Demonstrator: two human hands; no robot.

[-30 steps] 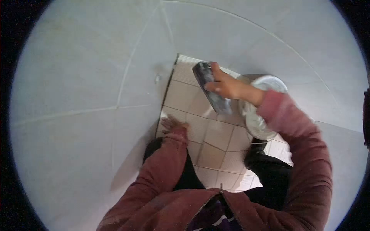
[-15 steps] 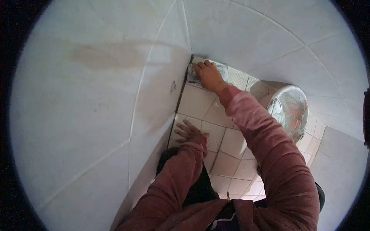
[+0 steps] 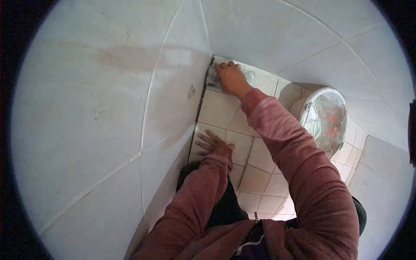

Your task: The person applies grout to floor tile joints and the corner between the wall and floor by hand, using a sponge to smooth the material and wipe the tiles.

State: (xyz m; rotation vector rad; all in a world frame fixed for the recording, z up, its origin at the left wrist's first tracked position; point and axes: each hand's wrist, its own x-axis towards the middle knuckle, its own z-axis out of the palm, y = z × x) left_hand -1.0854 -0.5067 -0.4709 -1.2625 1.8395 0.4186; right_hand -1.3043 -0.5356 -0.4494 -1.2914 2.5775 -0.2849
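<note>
My left hand (image 3: 212, 142) lies flat on the tiled floor (image 3: 219, 108) with its fingers spread, close to the dark gap along the left wall. Farther off, in the corner where two walls meet, my right hand (image 3: 233, 79) grips the top of a flat grey trowel-like tool (image 3: 214, 81). The tool's plate rests on the floor tiles, and part of it shows on both sides of the hand. How the fingers close on its handle is partly hidden.
A bucket (image 3: 325, 121) smeared with grey-white material stands right of my right forearm. Large pale wall tiles (image 3: 99, 112) rise on the left and beyond the corner (image 3: 268, 39). My dark-clad leg (image 3: 225, 203) is below my left arm.
The whole view has shifted slightly. My right hand and the tool stay in the corner, and my left hand stays spread on the floor.
</note>
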